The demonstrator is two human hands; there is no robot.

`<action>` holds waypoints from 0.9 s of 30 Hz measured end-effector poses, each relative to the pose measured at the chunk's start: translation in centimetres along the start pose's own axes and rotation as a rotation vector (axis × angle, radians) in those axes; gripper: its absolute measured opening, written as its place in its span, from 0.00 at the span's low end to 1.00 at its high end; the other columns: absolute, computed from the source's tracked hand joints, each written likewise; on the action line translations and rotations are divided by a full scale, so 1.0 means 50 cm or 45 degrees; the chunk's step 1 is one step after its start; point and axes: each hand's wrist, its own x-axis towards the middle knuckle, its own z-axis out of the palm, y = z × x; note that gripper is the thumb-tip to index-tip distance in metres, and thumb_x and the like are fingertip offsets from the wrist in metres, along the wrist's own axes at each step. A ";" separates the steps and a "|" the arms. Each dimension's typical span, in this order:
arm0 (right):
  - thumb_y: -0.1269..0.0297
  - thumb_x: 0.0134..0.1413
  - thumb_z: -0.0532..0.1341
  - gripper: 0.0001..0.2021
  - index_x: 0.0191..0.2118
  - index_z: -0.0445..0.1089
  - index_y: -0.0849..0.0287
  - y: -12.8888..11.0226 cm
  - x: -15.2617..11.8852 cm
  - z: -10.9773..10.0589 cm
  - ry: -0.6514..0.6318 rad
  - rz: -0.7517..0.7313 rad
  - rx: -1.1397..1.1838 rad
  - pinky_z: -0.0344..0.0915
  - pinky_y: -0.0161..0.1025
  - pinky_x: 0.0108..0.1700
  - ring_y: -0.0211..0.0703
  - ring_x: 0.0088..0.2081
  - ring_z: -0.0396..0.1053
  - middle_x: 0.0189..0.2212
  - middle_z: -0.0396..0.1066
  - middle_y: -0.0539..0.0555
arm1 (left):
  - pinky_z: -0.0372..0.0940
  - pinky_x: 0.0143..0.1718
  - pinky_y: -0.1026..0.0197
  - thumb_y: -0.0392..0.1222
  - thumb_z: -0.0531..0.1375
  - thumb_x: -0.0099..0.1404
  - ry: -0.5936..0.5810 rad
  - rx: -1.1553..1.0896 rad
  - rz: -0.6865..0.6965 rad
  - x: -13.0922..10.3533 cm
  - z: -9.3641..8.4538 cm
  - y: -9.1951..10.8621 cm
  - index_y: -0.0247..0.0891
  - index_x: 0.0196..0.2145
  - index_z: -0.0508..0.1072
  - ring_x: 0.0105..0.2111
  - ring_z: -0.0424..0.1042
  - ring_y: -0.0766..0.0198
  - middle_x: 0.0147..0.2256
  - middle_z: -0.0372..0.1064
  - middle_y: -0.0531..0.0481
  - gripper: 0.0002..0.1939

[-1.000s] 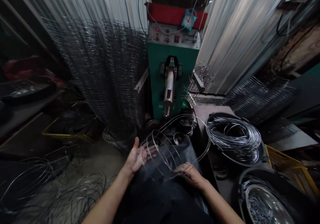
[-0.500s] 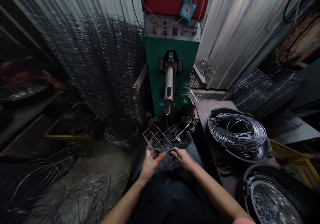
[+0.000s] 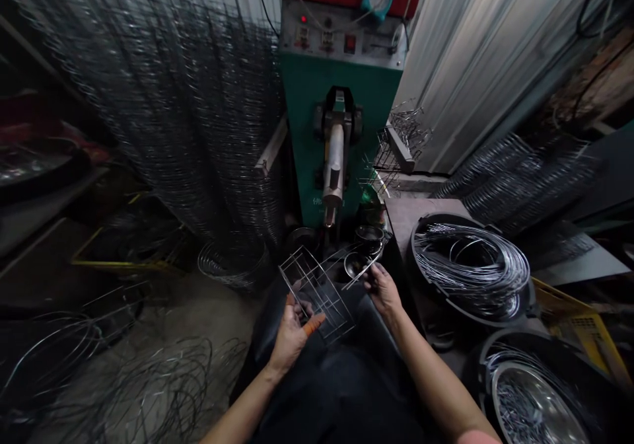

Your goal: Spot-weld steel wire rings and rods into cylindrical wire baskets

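Observation:
A small wire rack [image 3: 317, 285] of crossed metal rods lies tilted above the dark-covered lap. My left hand [image 3: 293, 332], with orange coverings on thumb and a finger, is closed on the rack's near left side. To the right, apart from the rack, my right hand [image 3: 382, 288] pinches the end of some thin metal rods [image 3: 360, 273] over a small round bowl [image 3: 354, 265]. Beyond the rack stands a green machine [image 3: 307, 133] with a pale metal cylinder [image 3: 335, 160] pointing down toward me.
Tall stacks of wire grids [image 3: 198, 127] stand at the left. On the right, a black basin [image 3: 421, 279] holds coiled wire, and a steel bowl [image 3: 555, 398] holds small metal pieces. Loose wire loops [image 3: 163, 384] lie on the floor at lower left.
My right hand has let go of the rack and moved right and up to the thin rods. My left hand still holds the rack. The head view has shifted slightly.

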 end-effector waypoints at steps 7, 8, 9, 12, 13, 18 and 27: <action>0.62 0.37 0.68 0.14 0.31 0.66 0.58 0.000 -0.033 -0.018 0.076 0.055 -0.078 0.64 0.30 0.25 0.36 0.26 0.69 0.25 0.70 0.49 | 0.60 0.37 0.63 0.40 0.67 0.47 0.009 0.043 0.004 -0.006 0.003 0.000 0.49 0.59 0.51 0.28 0.62 0.69 0.29 0.61 0.58 0.44; 0.62 0.38 0.68 0.13 0.31 0.65 0.58 0.000 -0.034 -0.017 0.086 0.016 -0.097 0.63 0.30 0.24 0.35 0.25 0.68 0.24 0.70 0.48 | 0.60 0.36 0.63 0.40 0.67 0.47 0.005 0.050 0.005 -0.006 0.004 -0.001 0.49 0.59 0.51 0.28 0.62 0.69 0.29 0.61 0.58 0.44; 0.62 0.38 0.68 0.13 0.30 0.65 0.58 0.001 -0.034 -0.015 0.100 -0.027 -0.117 0.63 0.30 0.23 0.35 0.24 0.68 0.23 0.69 0.47 | 0.60 0.36 0.62 0.40 0.67 0.47 0.002 0.058 0.009 -0.006 0.005 -0.002 0.49 0.58 0.51 0.28 0.62 0.69 0.29 0.61 0.58 0.44; 0.64 0.38 0.68 0.13 0.29 0.63 0.57 0.000 -0.031 -0.002 0.130 -0.139 -0.167 0.61 0.29 0.22 0.33 0.22 0.66 0.21 0.68 0.46 | 0.61 0.36 0.62 0.40 0.67 0.47 -0.021 0.088 0.033 -0.007 0.009 -0.003 0.49 0.58 0.51 0.28 0.63 0.68 0.29 0.60 0.58 0.43; 0.64 0.38 0.68 0.12 0.29 0.64 0.58 -0.002 -0.030 0.002 0.128 -0.164 -0.181 0.61 0.29 0.22 0.33 0.22 0.66 0.20 0.67 0.45 | 0.61 0.36 0.62 0.40 0.66 0.48 -0.027 0.094 0.042 -0.007 0.010 -0.002 0.49 0.58 0.51 0.28 0.63 0.68 0.29 0.60 0.57 0.43; 0.60 0.37 0.68 0.15 0.33 0.67 0.59 -0.027 -0.031 0.021 0.119 -0.138 -0.174 0.63 0.31 0.22 0.35 0.23 0.67 0.24 0.70 0.48 | 0.60 0.36 0.63 0.40 0.66 0.48 -0.031 0.076 0.037 -0.008 0.008 -0.001 0.48 0.58 0.51 0.29 0.62 0.68 0.28 0.59 0.58 0.42; 0.62 0.36 0.69 0.14 0.27 0.64 0.57 -0.038 -0.012 0.003 0.102 0.170 -0.104 0.68 0.34 0.26 0.36 0.23 0.67 0.21 0.67 0.46 | 0.64 0.33 0.63 0.40 0.67 0.47 0.016 -0.104 -0.053 0.001 0.004 -0.007 0.46 0.51 0.57 0.28 0.61 0.70 0.28 0.57 0.59 0.35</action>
